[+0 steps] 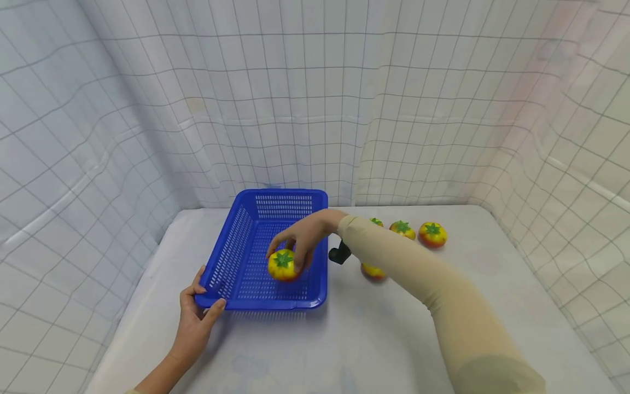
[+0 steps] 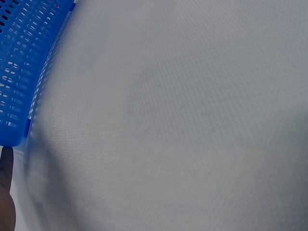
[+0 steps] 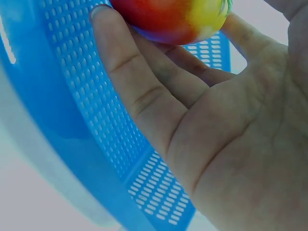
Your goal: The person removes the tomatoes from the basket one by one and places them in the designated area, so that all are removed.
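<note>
A blue perforated plastic basket point(image 1: 266, 305) stands on the white table, left of centre. My left hand point(image 1: 192, 323) grips its near left corner, thumb on the front rim and fingers along the left side. In the left wrist view, a finger or thumb point(image 2: 6, 175) shows at the corner of the basket point(image 2: 19, 72). Over the inside of the basket, my right hand point(image 1: 307, 232) holds a red-and-yellow tomato point(image 1: 283, 268) with a green star-shaped top. From below, the right wrist view shows fingers and thumb of the right hand point(image 3: 231, 130) around the tomato point(image 3: 168, 21).
Several similar tomatoes lie right of the basket: one at the far right point(image 1: 432, 235), another beside it point(image 1: 402, 230), others partly hidden by the right sleeve point(image 1: 418, 273). A dark wrist device point(image 1: 339, 253) hangs under the right wrist. Grid-patterned white cloth point(image 1: 295, 109) encloses the table.
</note>
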{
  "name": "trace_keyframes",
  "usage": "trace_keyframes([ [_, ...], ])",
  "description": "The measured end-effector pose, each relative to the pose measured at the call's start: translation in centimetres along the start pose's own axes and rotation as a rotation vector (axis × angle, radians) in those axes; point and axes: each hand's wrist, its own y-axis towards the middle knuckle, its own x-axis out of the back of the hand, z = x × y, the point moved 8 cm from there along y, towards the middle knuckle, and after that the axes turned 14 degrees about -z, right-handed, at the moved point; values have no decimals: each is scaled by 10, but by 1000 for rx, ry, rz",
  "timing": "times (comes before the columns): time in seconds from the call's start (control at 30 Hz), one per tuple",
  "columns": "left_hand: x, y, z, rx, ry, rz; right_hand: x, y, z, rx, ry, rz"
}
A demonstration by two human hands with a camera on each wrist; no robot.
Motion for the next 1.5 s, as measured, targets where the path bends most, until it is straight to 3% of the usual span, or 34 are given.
trace_keyframes([
  [0.6,2,-2,3,5,20,5,39,-52,-15,80,-5,-151],
  [0.83,3,-1,6,23,46,5,52,-76,-28,70,22,-211],
  [1.3,3,0,5,2,81,6,70,-116,-62,-1,-75,-311],
  [1.5,1,1,5,13,55,14,75,-129,-73,-40,-89,-367],
])
